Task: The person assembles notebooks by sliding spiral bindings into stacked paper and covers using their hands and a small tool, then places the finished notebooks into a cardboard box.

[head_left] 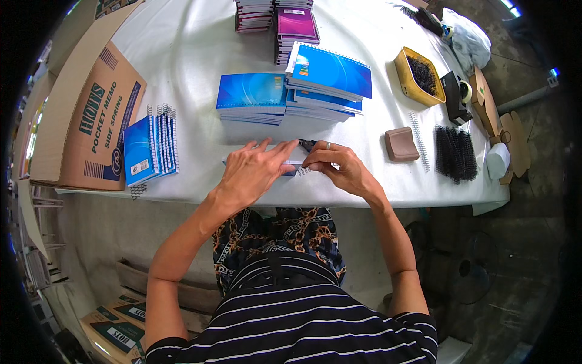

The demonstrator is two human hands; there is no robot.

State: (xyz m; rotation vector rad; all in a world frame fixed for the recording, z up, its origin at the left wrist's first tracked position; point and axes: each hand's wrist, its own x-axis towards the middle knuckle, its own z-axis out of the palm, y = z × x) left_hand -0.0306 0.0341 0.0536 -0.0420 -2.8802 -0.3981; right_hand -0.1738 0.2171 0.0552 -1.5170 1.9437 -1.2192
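Note:
Near the front edge of the table, a small notebook (295,162) lies mostly hidden under my left hand (253,165). My left hand grips it, fingers reaching across its top and the thumb by its right end. My right hand (341,167) pinches a spiral wire (302,171) where it sticks out at that end of the notebook. Just beyond my fingertips shows a dark tool (307,144), partly covered and too hidden to name. Blue-covered notebooks (251,91) stand stacked beyond my hands, with loose-bound blue ones (330,68) piled beside them.
Left: a cardboard box (100,121) and coil-bound blue notebooks (148,148). Right: a brown block (401,144), a clear coil (419,141), black coils (456,154), a yellow tub of coils (419,76) and a tape dispenser (456,97). Purple notebooks (296,23) stand at the back.

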